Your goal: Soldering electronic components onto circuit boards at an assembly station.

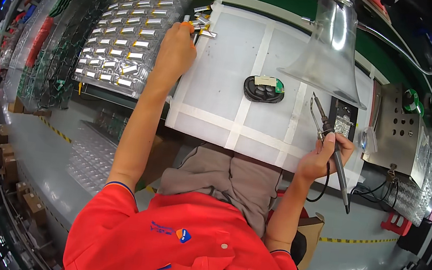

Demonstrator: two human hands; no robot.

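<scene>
My left hand (176, 50) reaches to the far left edge of the white work mat, wearing orange finger covers. Its fingertips pinch a small silver pouch battery (186, 18), partly hidden by the fingers. Beside it lies a loose pile of similar batteries (202, 20). My right hand (328, 156) is closed around a soldering iron (338, 167), tip pointing up and away; a thin curved metal piece runs alongside the iron. Between the hands, a black oval device housing (263, 93) rests on the mat (220, 77), with a pale strip and a green circuit board at its top.
Clear plastic trays (140, 70) of batteries stand at the left. A clear fume hood (334, 55) hangs over the mat's far right. Below it sits a black holder with silvery shavings (343, 123). A perforated metal box (398, 124) stands at the right, with cables below.
</scene>
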